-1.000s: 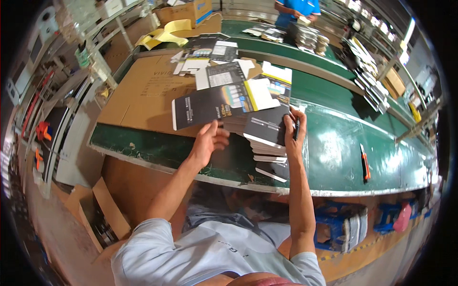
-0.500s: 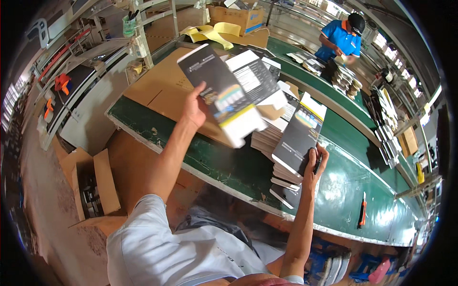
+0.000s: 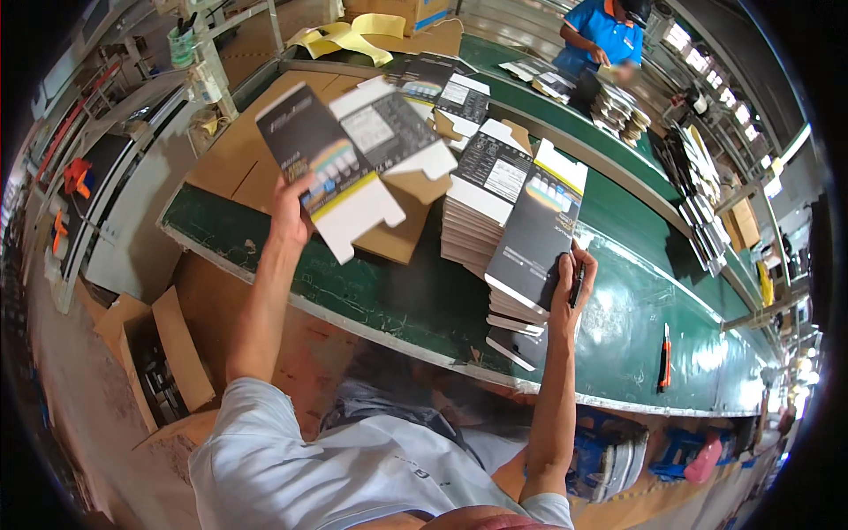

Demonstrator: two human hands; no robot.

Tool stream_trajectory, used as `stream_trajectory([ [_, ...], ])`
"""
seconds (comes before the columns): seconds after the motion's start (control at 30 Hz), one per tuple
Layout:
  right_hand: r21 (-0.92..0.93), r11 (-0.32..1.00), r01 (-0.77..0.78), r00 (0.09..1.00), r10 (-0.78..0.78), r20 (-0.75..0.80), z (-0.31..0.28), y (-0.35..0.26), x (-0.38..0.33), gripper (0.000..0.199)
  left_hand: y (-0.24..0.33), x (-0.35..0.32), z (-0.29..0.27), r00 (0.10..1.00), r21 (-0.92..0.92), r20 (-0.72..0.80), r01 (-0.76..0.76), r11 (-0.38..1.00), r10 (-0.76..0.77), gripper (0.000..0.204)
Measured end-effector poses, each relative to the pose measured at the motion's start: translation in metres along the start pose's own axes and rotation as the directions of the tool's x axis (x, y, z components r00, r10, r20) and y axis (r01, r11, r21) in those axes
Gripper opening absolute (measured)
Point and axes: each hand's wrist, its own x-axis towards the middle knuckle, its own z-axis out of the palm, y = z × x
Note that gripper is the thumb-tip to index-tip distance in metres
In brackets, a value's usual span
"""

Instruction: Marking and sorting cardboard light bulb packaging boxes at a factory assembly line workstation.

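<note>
Head view: wide fisheye, left of a pair, head-worn; faces down and forward, close above near edge of green bench [image 3: 616, 367].

The left grip [image 3: 291, 210] is holding a flat dark box [image 3: 305, 132] by its edge, and this box is tilting, showing a bright picture, a yellow stripe and white flaps, while a dark side with a white label [image 3: 393, 124] is sitting right beside it. The right grip [image 3: 576, 278] is pinching a thin black pen [image 3: 579, 287] and touching a second dark box [image 3: 534, 238], which is lying slanted over more flat boxes [image 3: 517, 325]. Next to it, a tall pile [image 3: 468, 234] with pale edges is standing on the green tabletop [image 3: 380, 296].
</note>
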Motion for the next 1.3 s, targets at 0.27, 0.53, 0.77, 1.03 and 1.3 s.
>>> stream_trajectory([
  [0.27,-0.096,0.994,-0.053,0.999,0.052,-0.011,0.008,-0.009,-0.005,0.024,0.033,0.225,0.12,0.975,0.343,0.214,-0.017,0.939,-0.06,0.053],
  [0.53,-0.179,0.98,-0.089,0.996,0.084,-0.037,-0.012,-0.006,-0.002,0.024,-0.052,0.146,0.203,0.706,0.56,0.62,-0.704,0.437,0.342,0.044],
  [0.77,-0.159,0.987,0.016,0.999,-0.01,0.035,-0.005,-0.004,0.009,0.032,-0.094,-0.031,0.232,0.226,0.208,0.972,-0.957,0.204,0.07,0.036],
  [1.03,-0.243,0.97,-0.027,0.994,0.001,-0.106,-0.032,-0.058,-0.009,0.037,-0.141,-0.052,0.245,0.261,0.319,0.915,-0.935,0.156,-0.307,0.045],
  [1.3,0.005,1.0,-0.023,0.996,0.023,0.089,-0.037,-0.054,-0.022,0.021,-0.149,-0.053,0.241,0.299,0.333,0.919,-0.938,0.098,-0.256,0.044],
])
